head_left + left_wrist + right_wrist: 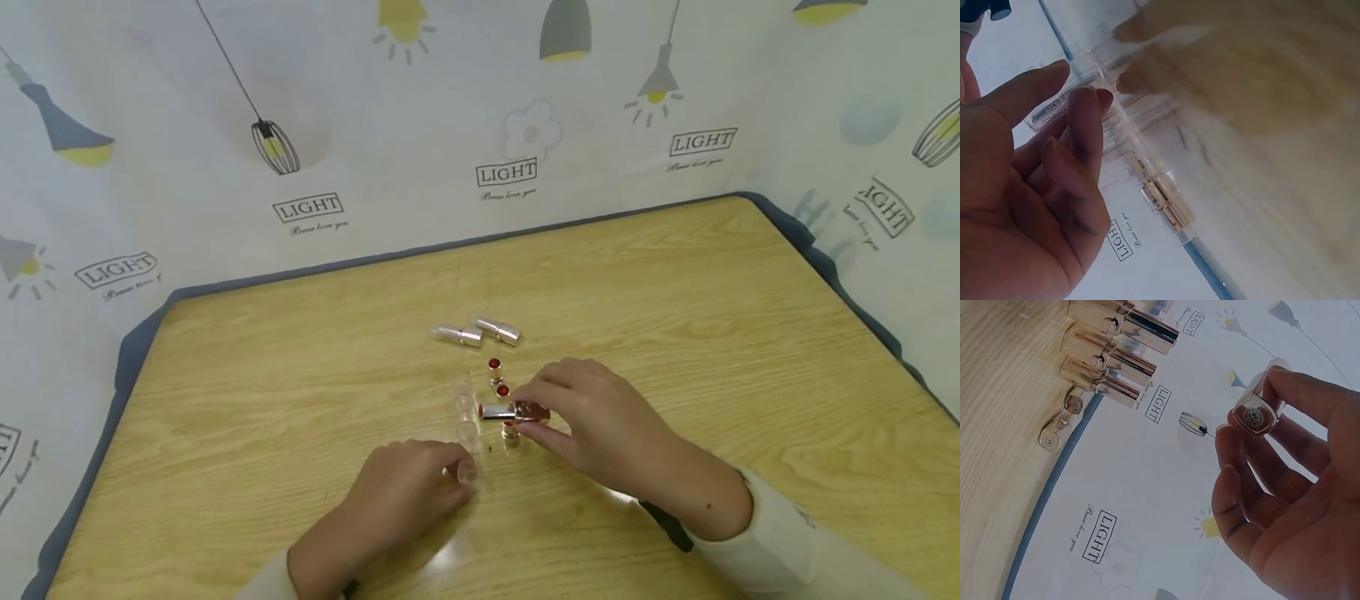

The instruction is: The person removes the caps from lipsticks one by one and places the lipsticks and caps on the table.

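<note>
— Starting with the head view: holding what?

— With the right hand (pixel 600 408), pinching a lipstick (pixel 497 412) sideways, thumb against curled fingers, just beside red-topped upright tubes (pixel 495 372). With the left hand (pixel 401 486), pinching a clear cap (pixel 467 472) at the near end of a row of other caps (pixel 465 407) on the table (pixel 262 417).

— And farther off?

— Close together, two lying tubes (pixel 497 331). Printed on the wall cloth (pixel 412 125), over and over: boxed "LIGHT", with "love you" in script beneath, after a word too unclear to read.

— Next, the left wrist view?

— Showing thumb and fingertips nearly together about the cap; dark lettering there, unreadable. Below the hand, tilted, "LIGHT" again.

— And from the right wrist?

— Facing the lens, lipstick base between thumb and fingertips, with a round label (pixel 1254 417), digits too small for certainty. Similar on the lying tubes. Behind, "LIGHT" three times.
</note>
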A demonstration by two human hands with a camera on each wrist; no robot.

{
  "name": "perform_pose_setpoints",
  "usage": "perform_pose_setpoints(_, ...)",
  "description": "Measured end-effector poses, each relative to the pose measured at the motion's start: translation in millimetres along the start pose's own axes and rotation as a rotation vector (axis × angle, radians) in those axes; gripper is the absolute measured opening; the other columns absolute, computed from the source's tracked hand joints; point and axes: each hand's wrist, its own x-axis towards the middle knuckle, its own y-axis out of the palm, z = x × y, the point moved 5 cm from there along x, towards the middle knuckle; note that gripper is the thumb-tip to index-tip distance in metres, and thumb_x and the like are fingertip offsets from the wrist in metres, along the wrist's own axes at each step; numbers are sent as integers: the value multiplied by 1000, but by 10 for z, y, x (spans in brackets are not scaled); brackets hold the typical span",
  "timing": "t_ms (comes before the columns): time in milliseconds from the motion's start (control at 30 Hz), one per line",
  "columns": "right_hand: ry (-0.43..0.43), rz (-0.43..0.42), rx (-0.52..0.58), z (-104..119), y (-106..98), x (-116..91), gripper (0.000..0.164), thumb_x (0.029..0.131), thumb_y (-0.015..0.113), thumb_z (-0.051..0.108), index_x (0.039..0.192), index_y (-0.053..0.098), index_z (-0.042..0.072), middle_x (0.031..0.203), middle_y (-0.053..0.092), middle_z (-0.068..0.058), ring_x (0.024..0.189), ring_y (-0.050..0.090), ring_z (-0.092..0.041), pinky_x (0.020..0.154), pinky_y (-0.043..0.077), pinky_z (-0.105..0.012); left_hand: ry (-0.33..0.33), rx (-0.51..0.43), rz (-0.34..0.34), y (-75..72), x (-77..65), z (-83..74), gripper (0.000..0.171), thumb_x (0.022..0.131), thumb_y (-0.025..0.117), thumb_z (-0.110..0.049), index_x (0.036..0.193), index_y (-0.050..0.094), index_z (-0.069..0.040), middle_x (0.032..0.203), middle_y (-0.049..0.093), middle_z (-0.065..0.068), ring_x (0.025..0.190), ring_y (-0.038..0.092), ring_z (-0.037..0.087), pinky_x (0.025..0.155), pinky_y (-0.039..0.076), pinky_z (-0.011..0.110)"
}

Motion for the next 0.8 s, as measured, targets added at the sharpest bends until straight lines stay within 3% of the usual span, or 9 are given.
perform_pose_setpoints(467,12,1,21,8,-20,-1,23,81,84,22,102,75,17,89,68,9,85,59,-7,73,51,-27,-32,-5,14,7,60,16,11,83,79,-33,89,74,-25,83,73,-16,76,68,5,59,50,26)
perform_pose_setpoints(800,16,7,19,6,-8,-2,24,82,84,23,102,75,16,91,70,8,85,60,-8,72,51,-26,-63,15,27,-13,51,17,18,82,81,-33,95,75,-22,78,71,-16,73,67,4,57,48,26)
